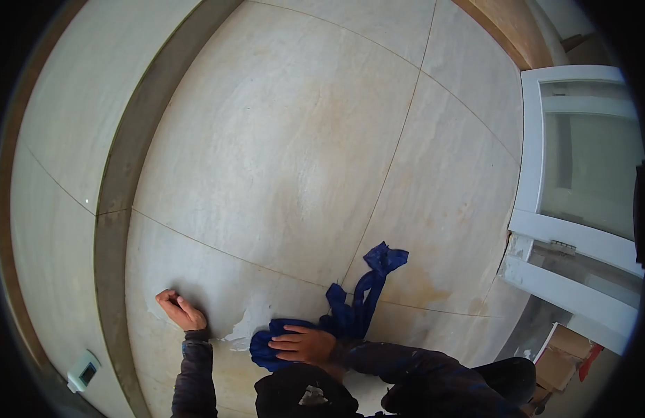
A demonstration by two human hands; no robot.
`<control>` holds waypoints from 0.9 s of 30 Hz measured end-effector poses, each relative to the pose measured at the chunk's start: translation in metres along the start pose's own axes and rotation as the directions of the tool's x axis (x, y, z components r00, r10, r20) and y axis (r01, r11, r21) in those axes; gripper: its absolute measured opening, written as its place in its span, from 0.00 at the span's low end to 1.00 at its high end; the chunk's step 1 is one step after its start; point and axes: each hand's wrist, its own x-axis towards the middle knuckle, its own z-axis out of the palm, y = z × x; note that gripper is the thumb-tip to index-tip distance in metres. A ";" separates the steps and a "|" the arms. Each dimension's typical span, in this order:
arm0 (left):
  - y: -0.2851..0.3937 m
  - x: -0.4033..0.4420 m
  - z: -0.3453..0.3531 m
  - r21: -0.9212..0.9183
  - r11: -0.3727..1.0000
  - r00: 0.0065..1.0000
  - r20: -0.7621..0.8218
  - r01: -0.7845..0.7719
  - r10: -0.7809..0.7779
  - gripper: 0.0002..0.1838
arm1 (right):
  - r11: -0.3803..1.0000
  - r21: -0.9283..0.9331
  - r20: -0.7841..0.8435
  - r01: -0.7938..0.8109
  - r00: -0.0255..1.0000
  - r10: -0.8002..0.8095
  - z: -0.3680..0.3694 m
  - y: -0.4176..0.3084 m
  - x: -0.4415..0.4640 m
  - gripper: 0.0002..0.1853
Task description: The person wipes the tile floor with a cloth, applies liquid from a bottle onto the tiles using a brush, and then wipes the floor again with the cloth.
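Observation:
A bunched dark blue cloth [265,355] lies on the pale tiled floor, low in the head view. Over it is my right hand [305,344], its fingers bent across the bundle and pressing it down. A loose strip of the same cloth [367,285] trails up and right across a tile joint. To the left, my left hand [181,311] rests against the floor in a fist, with nothing visible in it. Between the hands is an irregular whitish wet-looking patch [242,329].
A grey raised edge [120,167] runs along the left side, with a small white device [83,371] beyond it. At right are a white framed glass door [531,146] and an open cardboard box [559,355]. My knees and dark shoe tips show at the bottom.

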 end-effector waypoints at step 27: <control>0.503 -0.200 0.031 -0.527 0.849 -0.172 0.834 0.031 0.524 0.22 | 0.478 0.740 -0.630 0.473 0.239 0.739 -0.198 -0.187 -0.457 0.06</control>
